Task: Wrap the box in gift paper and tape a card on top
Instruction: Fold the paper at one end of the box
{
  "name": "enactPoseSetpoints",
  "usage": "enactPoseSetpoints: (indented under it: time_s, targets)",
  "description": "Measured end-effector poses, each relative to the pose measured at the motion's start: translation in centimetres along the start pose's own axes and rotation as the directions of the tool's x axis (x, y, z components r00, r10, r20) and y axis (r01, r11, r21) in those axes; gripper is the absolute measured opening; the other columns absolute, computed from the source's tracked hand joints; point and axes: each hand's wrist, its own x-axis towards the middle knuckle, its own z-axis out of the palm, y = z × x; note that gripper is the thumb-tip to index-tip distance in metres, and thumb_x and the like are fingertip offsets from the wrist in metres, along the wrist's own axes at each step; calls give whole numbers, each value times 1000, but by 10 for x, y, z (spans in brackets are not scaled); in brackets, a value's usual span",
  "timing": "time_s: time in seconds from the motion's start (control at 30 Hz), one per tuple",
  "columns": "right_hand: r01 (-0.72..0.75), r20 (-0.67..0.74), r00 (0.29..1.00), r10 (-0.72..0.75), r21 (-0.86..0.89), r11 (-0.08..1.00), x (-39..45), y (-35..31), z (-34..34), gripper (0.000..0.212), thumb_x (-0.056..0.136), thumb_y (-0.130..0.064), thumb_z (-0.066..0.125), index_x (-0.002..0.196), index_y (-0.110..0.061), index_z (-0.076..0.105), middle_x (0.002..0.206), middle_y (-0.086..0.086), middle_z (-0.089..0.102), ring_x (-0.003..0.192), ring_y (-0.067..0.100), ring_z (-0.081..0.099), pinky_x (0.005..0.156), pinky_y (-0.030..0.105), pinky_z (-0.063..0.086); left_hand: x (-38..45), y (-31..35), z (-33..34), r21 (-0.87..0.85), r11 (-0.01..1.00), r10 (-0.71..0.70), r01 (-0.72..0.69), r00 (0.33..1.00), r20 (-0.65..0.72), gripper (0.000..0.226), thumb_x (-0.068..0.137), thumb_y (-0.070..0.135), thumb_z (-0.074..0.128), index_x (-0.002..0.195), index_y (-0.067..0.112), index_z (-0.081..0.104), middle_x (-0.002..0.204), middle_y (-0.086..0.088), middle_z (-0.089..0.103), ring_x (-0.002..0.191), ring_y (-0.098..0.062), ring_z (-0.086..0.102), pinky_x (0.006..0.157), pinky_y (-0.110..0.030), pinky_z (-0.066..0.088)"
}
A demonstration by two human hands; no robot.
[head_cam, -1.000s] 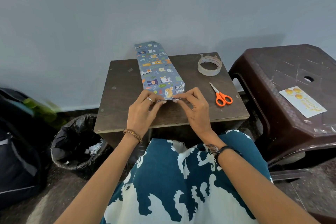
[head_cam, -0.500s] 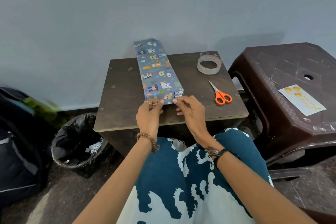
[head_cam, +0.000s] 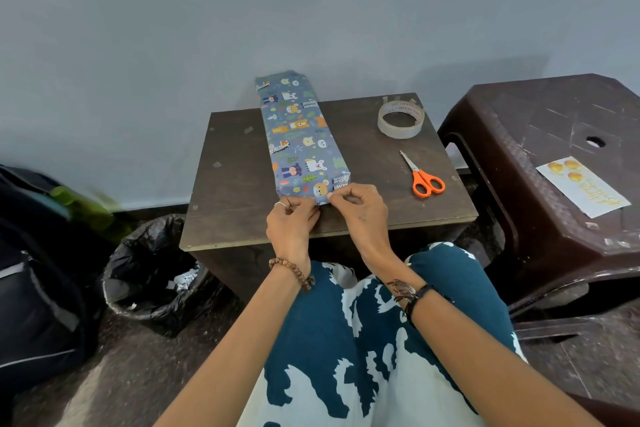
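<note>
A long box wrapped in blue animal-print gift paper (head_cam: 299, 139) lies lengthwise on the small dark table (head_cam: 239, 191), its far end against the wall. My left hand (head_cam: 292, 224) and my right hand (head_cam: 360, 210) meet at its near end, and both pinch the folded paper flap there with curled fingers. A roll of clear tape (head_cam: 400, 120) lies at the table's back right. The white card with yellow balloons (head_cam: 581, 189) lies on the brown plastic stool (head_cam: 540, 135) to the right.
Orange-handled scissors (head_cam: 424, 178) lie on the table right of the box. A bin lined with a black bag (head_cam: 152, 270) stands on the floor at the left, next to a dark backpack (head_cam: 34, 288). My patterned lap fills the foreground.
Both hands have drawn in towards the middle of the near end and closed on the paper flap. The box has hardly shifted.
</note>
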Motion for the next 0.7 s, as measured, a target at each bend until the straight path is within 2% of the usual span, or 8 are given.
enactPoseSetpoints:
  time_s: [0.1, 0.2, 0.27, 0.33, 0.43, 0.57, 0.7]
  targets:
    - [28, -12, 1000, -28, -18, 999, 0, 0, 2, 5, 80, -14, 68, 78, -18, 66, 93, 0, 59, 81, 7, 60, 69, 5, 42, -2, 1, 4, -12, 1000, 14, -14, 1000, -22, 16, 83, 1, 64, 73, 10, 55, 93, -16, 64, 92, -24, 67, 78, -26, 57]
    - [70, 5, 998, -70, 34, 997, 1, 1, 2, 16, 79, -11, 69, 87, -18, 57, 96, 3, 63, 82, 10, 62, 66, 11, 46, -2, 3, 6, -47, 998, 28, -29, 999, -28, 20, 83, -4, 62, 74, 12, 53, 90, -14, 64, 91, -26, 67, 77, -29, 58]
    - [106, 23, 994, -106, 13, 994, 1, 1, 1, 14, 80, -10, 68, 84, -19, 58, 96, 5, 63, 82, 10, 63, 68, 12, 46, -2, 5, 5, -46, 998, 28, -30, 999, -34, 21, 83, -5, 61, 74, 13, 53, 91, -15, 64, 89, -27, 68, 75, -28, 58]
    - [146, 35, 989, -145, -21, 989, 2, 1, -1, 13, 82, -11, 68, 79, -23, 62, 95, 2, 63, 80, 7, 63, 72, 10, 44, -2, 8, 3, -45, 999, 25, -26, 999, -37, 20, 84, -4, 60, 75, 12, 54, 91, -16, 63, 82, -24, 68, 70, -25, 58]
    - [241, 47, 970, -238, -70, 968, 4, 0, -7, 10, 82, -15, 70, 83, -25, 68, 93, -3, 63, 79, 3, 62, 74, 11, 46, -3, 14, 4, -61, 998, 19, -21, 999, -33, 20, 85, -5, 58, 74, 11, 54, 89, -16, 62, 74, -21, 66, 65, -23, 59]
    - [300, 20, 954, -299, -73, 951, 5, -2, -12, 9, 82, -16, 70, 87, -23, 69, 86, -7, 64, 77, -1, 59, 70, 8, 43, -5, 20, 7, -88, 996, 7, -9, 1000, -26, 17, 85, -5, 58, 76, 9, 55, 87, -16, 62, 74, -23, 66, 65, -24, 59]
    - [321, 78, 946, -315, -71, 945, 9, -5, -16, 15, 77, -14, 74, 91, -19, 68, 87, -8, 63, 76, -6, 58, 69, 6, 43, -6, 23, 7, -136, 991, -24, 20, 999, -25, 14, 86, -3, 58, 79, 9, 56, 83, -12, 64, 76, -21, 67, 68, -25, 59]
